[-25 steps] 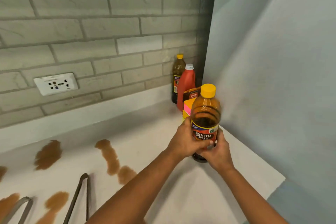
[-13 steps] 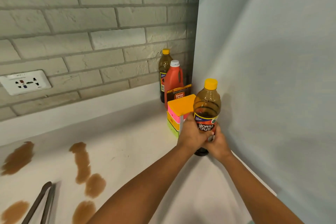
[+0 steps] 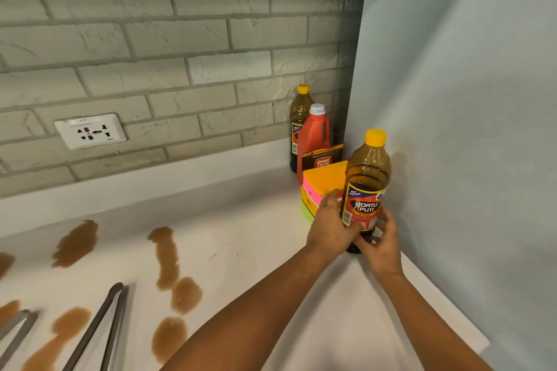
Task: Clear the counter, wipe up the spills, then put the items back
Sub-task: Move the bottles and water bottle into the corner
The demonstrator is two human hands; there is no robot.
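A brown soy sauce bottle (image 3: pixel 367 178) with a yellow cap and red label stands upright near the right wall, its base on the white counter (image 3: pixel 256 238). My left hand (image 3: pixel 330 224) grips its lower left side. My right hand (image 3: pixel 379 242) holds its base from the right. Brown spills (image 3: pixel 167 253) streak the counter to the left, with more patches (image 3: pixel 75 242) further left.
Behind the held bottle sit a stack of coloured sponges (image 3: pixel 322 187), a dark sachet (image 3: pixel 322 158), a red jug (image 3: pixel 313 138) and a second brown bottle (image 3: pixel 298 120) in the corner. Metal tongs (image 3: pixel 102 328) lie at lower left. A wall socket (image 3: pixel 90 131) is on the brick wall.
The bottle has gone from tilted in the air towards the corner and now stands on the counter beside the sponges. Both hands stay on it. The view shifted left again.
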